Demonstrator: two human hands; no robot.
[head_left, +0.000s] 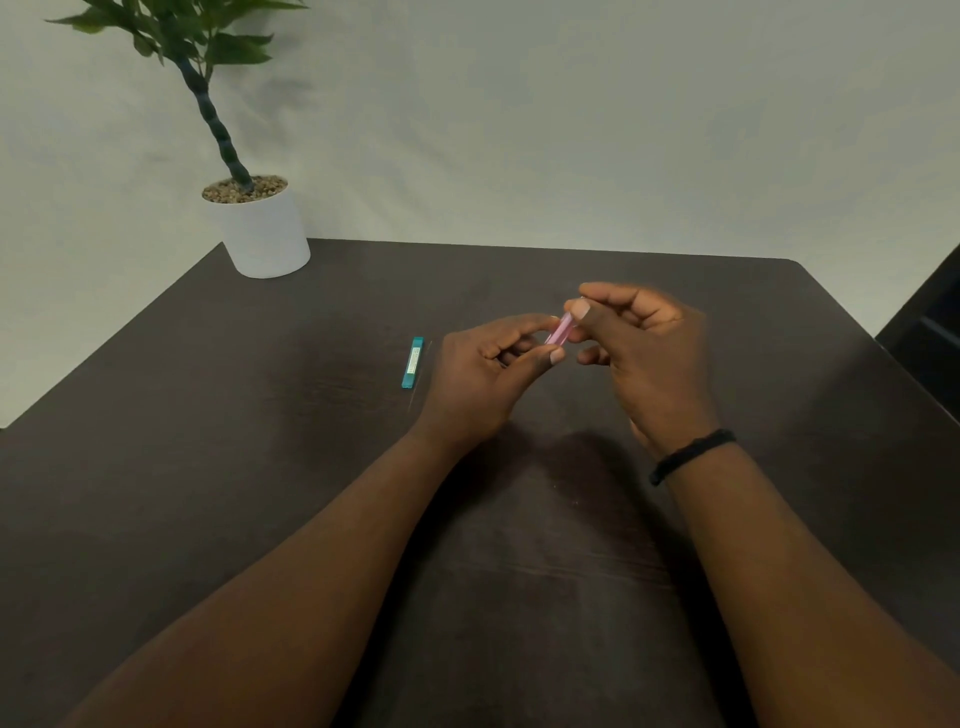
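A small pink tube (561, 329) is held above the middle of the dark table (260, 426). My left hand (483, 379) pinches its lower end between thumb and forefinger. My right hand (644, 353), with a black band on the wrist, pinches its upper end with thumb and forefinger; this hand is slightly blurred. A teal tube (412, 362) with a pale label lies flat on the table just left of my left hand, untouched. A thin dark line, too faint to identify, runs beside it.
A white pot (265, 234) with pebbles and a green plant stands at the table's back left corner. A pale wall lies behind the table. A dark piece of furniture (930, 322) shows past the right edge.
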